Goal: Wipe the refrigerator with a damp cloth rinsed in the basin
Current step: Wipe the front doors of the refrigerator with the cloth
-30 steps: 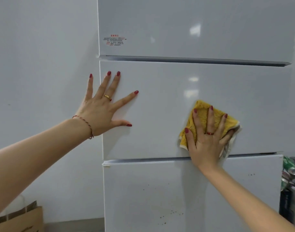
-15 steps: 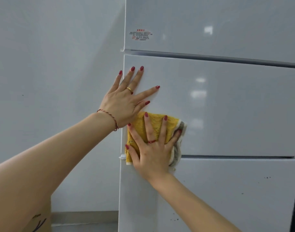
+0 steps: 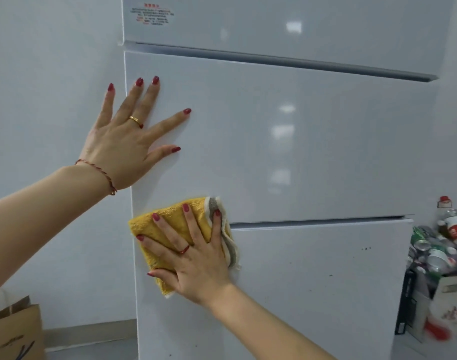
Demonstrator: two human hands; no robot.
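Observation:
A white glossy refrigerator (image 3: 313,152) with three stacked doors fills the view. My left hand (image 3: 123,144) lies flat with spread fingers on the left edge of the middle door. My right hand (image 3: 193,253) presses a folded yellow cloth (image 3: 159,229) with a grey-white backing against the fridge, straight fingers spread over it. The cloth sits at the left end of the seam between the middle door and the lower door (image 3: 313,281), which has small dark specks on it. No basin is in view.
A grey-white wall (image 3: 48,87) stands left of the fridge. A brown paper bag (image 3: 14,331) sits on the floor at the lower left. At the right, a box piled with cans and bottles (image 3: 440,255) stands next to the fridge.
My right hand slid the cloth from the middle door's right part to its left edge, then down over the seam onto the lower door. My left hand stayed flat on the middle door.

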